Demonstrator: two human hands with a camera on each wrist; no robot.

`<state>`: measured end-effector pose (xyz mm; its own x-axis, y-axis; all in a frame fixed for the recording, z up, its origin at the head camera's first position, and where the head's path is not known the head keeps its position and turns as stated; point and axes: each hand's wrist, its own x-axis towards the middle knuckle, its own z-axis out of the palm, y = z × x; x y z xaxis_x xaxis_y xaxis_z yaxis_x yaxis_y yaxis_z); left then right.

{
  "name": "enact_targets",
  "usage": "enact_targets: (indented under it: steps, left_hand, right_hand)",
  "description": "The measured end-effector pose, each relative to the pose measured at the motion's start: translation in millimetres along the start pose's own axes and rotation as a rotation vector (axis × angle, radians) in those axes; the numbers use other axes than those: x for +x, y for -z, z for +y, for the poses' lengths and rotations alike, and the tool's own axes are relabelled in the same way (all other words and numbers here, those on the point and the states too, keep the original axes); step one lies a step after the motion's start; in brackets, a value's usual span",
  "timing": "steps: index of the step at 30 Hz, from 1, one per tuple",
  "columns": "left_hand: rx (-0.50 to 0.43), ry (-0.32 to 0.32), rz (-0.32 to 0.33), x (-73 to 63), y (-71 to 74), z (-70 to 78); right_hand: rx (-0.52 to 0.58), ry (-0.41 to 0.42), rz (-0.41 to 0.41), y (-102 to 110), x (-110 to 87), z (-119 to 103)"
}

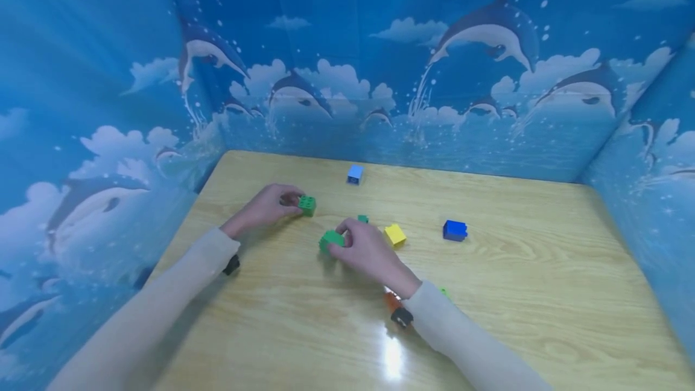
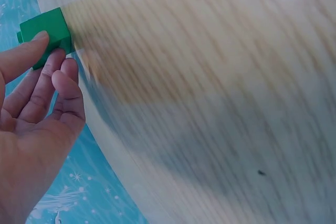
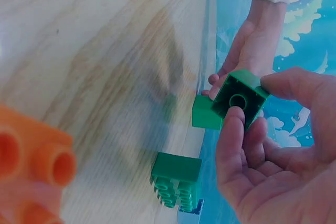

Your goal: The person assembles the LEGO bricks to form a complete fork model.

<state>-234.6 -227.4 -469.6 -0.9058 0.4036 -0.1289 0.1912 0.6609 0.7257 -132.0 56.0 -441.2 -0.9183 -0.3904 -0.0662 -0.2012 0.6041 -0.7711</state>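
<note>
two sleeves (image 1: 176,288) (image 1: 464,333), one green block (image 1: 307,205) (image 1: 330,240) per grip (image 1: 268,204) (image 1: 373,250)

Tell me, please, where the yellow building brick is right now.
In the head view, the yellow building brick lies on the wood-grain table slightly right of centre, between the right hand and the dark blue building brick.

1st block (image 1: 307,205) is in your L hand (image 1: 267,205), toward far-L corner of table (image 1: 543,294); 2nd block (image 1: 330,239) is in your R hand (image 1: 373,250), R of 1st. 3rd block (image 1: 355,174) lies nr far edge. R of your R hand: 4th block (image 1: 395,235), then 5th block (image 1: 455,230).
</note>
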Motion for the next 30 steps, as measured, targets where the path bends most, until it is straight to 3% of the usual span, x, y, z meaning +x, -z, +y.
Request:
enact_targets:
  steps: [10,30]
  left_hand:
    - [-0.027,-0.015,-0.014,-9.6,3.0,-6.8]
    - [-0.102,-0.031,-0.024,-11.2,8.0,-14.0]
  right_hand:
    - [0.013,0.010,0.044,-1.7,7.8,-0.6]
    - [0.114,0.050,0.090,-8.8,48.2,-5.0]
